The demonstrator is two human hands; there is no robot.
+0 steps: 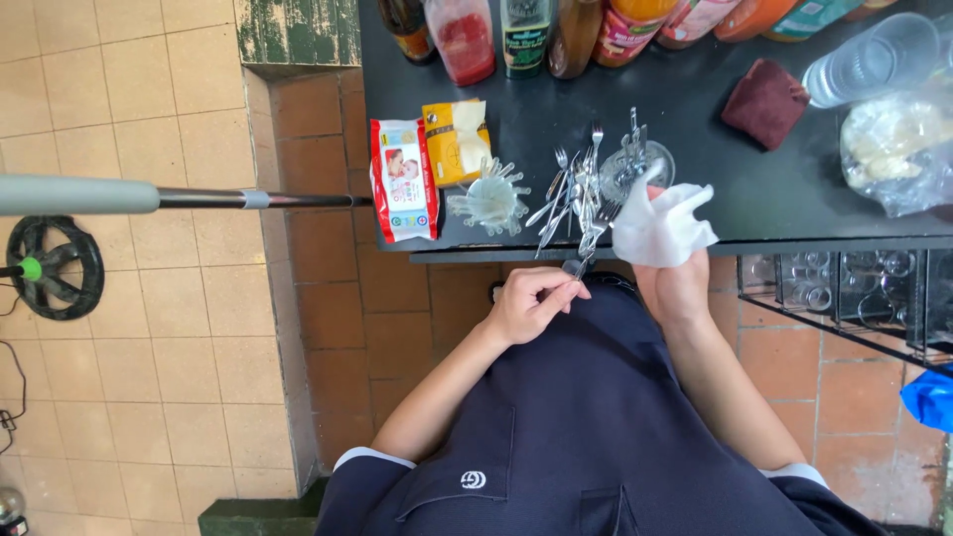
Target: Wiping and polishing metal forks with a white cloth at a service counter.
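1. Left hand (531, 303), just below the front edge of the dark surface (774, 189): its fingers (558, 283) are closed, pinching the handle end of a silver metal fork (588, 243).
2. The fork's tines point up over that front edge, beside a loose pile of silver metal cutlery (571, 194) that likely remains to be wiped; how many pieces are finished cannot be told.
3. Right hand (675, 283): fingers closed around a crumpled white cloth (660, 223), held just right of the fork's upper part, seemingly touching it.
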